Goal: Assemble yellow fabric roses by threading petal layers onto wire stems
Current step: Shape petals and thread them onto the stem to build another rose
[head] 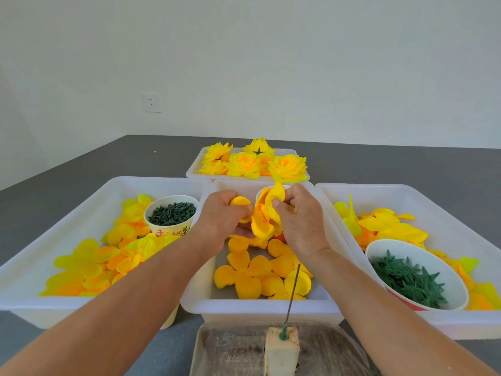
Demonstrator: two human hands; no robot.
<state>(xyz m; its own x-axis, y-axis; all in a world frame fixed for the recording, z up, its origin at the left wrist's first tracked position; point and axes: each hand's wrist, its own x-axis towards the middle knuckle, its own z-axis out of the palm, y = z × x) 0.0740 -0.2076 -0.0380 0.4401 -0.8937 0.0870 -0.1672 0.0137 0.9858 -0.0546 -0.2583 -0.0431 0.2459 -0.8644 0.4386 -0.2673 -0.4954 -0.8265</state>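
Above the middle tray [260,305], at the centre of the view, both hands meet around a bunch of yellow petal layers [264,218]. The left hand [219,215] has its fingers closed on the bunch from nine o'clock, with one more rounded petal [240,201] tucked under the thumb. The right hand [301,218] pinches the same bunch from three o'clock, thumb pressed on the fabric. Loose orange-yellow petal pieces [252,272] lie in the tray beneath the hands.

At six o'clock a wire stem [292,291] stands tilted in a pale block [282,348], bare of petals. At nine o'clock a left tray [81,196] holds more yellow petals and a paper cup of dark green pieces [172,213]. At three o'clock a right tray [444,196] holds petals and a bowl of green star-shaped calyxes [409,280]. At twelve o'clock, on the grey desk [379,164], a far tray [195,169] holds finished yellow roses [254,161].
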